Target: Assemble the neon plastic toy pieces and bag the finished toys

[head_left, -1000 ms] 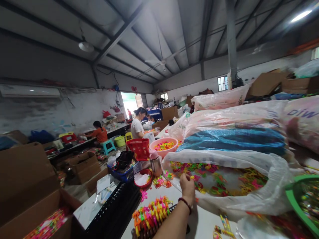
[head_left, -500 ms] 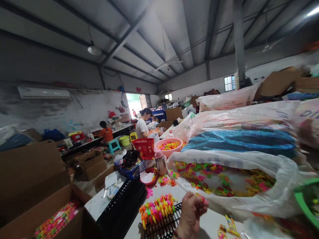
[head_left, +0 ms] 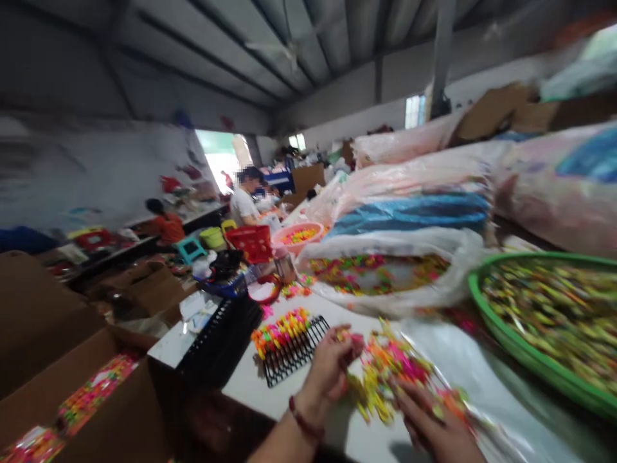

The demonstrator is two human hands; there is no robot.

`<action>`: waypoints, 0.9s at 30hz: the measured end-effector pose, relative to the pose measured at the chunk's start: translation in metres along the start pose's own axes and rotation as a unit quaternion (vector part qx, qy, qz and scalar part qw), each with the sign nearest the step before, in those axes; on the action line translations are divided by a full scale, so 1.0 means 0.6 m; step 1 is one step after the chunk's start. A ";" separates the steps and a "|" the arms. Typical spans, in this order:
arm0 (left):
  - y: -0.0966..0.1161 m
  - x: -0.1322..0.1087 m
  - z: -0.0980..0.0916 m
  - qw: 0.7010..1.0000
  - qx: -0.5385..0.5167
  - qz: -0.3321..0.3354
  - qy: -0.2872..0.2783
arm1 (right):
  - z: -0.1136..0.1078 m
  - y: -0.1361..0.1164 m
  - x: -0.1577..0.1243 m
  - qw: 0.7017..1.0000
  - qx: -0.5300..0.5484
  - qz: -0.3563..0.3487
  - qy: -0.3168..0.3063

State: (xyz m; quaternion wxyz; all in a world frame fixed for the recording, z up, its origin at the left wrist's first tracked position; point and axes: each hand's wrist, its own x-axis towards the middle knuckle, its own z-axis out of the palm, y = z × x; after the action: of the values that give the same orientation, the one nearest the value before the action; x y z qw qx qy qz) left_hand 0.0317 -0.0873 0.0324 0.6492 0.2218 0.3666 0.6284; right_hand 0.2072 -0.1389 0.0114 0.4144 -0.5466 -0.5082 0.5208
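My left hand [head_left: 330, 363], a dark red bracelet at its wrist, is closed on a small pink plastic piece [head_left: 355, 342] whose exact kind I cannot make out. To its right lies a loose pile of small colourful plastic pieces [head_left: 373, 379] on the white table [head_left: 241, 384]. Over the near right side of that pile, my right hand [head_left: 429, 411] has its fingers stretched out, slightly blurred. Left of my left hand stands a black slotted rack [head_left: 294, 350], its far part lined with rows of colourful pieces [head_left: 282, 329].
A large green basin [head_left: 525, 344] of yellowish pieces stands at right. An open white sack [head_left: 385, 302] of colourful pieces lies behind the pile. Black crates [head_left: 219, 337] and a cardboard box [head_left: 159, 399] are at left. Two people [head_left: 243, 202] sit farther back.
The view has turned right and down, bringing the green basin into fuller view. My right hand has come into view at the pile. My left hand still holds the pink piece.
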 end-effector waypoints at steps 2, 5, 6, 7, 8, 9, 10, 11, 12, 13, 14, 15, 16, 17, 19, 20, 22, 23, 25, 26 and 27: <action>0.010 -0.006 -0.002 1.000 0.013 -0.005 -0.013 | 0.006 0.005 -0.002 0.993 0.109 0.033 -0.007; 0.006 -0.008 -0.011 0.999 0.035 -0.029 -0.025 | 0.009 0.008 -0.004 0.980 0.189 0.054 -0.014; 0.003 -0.010 -0.014 0.998 0.043 -0.037 -0.025 | 0.010 0.008 -0.005 0.978 0.201 0.057 -0.012; -0.001 -0.014 -0.018 0.997 0.052 -0.042 -0.024 | 0.010 0.008 -0.007 0.976 0.209 0.060 -0.009; -0.004 -0.017 -0.020 0.997 0.061 -0.045 -0.024 | 0.010 0.008 -0.009 0.975 0.211 0.063 -0.007; -0.007 -0.019 -0.022 0.996 0.069 -0.045 -0.025 | 0.010 0.009 -0.010 0.975 0.210 0.067 -0.005; -0.007 -0.018 -0.023 0.996 0.074 -0.046 -0.027 | 0.010 0.011 -0.011 0.975 0.209 0.069 -0.002; -0.005 -0.014 -0.023 0.996 0.074 -0.047 -0.025 | 0.010 0.012 -0.011 0.975 0.209 0.072 0.001; 0.001 -0.007 -0.023 0.996 0.068 -0.049 -0.018 | 0.010 0.014 -0.010 0.975 0.210 0.075 0.002; 0.010 0.005 -0.023 0.997 0.057 -0.046 -0.005 | 0.010 0.017 -0.009 0.974 0.211 0.078 -0.002; 0.023 0.020 -0.022 0.999 0.040 -0.029 0.012 | 0.010 0.019 -0.007 0.974 0.212 0.081 -0.006; 0.038 0.039 -0.022 0.999 0.023 0.007 0.031 | 0.011 0.021 -0.006 0.974 0.213 0.082 -0.009; 0.055 0.061 -0.022 0.997 0.015 0.055 0.059 | 0.011 0.023 -0.005 0.973 0.213 0.083 -0.011; 0.072 0.084 -0.022 0.990 0.019 0.106 0.089 | 0.012 0.024 -0.005 0.973 0.213 0.083 -0.011; 0.094 0.131 -0.023 0.972 0.058 0.174 0.147 | 0.013 0.026 -0.005 0.972 0.215 0.091 -0.007; 0.096 0.153 -0.024 0.965 0.086 0.181 0.168 | 0.013 0.026 -0.005 0.972 0.216 0.097 -0.003; 0.081 0.197 -0.022 0.959 0.146 0.164 0.178 | 0.012 0.026 -0.005 0.970 0.216 0.108 0.005; 0.066 0.217 -0.020 0.957 0.177 0.154 0.169 | 0.012 0.026 -0.004 0.970 0.215 0.114 0.008; 0.031 0.255 -0.013 0.944 0.259 0.142 0.146 | 0.009 0.030 -0.001 0.970 0.210 0.124 0.002; 0.015 0.272 -0.008 0.933 0.304 0.141 0.130 | 0.008 0.033 0.000 0.970 0.204 0.130 -0.003; 0.003 0.287 -0.004 0.919 0.350 0.144 0.112 | 0.006 0.037 0.001 0.971 0.194 0.136 -0.005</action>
State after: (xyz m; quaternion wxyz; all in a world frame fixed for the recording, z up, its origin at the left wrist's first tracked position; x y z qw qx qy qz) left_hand 0.0187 0.0813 -0.0016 0.3872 0.4133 0.5974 0.5678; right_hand 0.2062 -0.1418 -0.0112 0.4351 -0.5171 -0.3202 0.6639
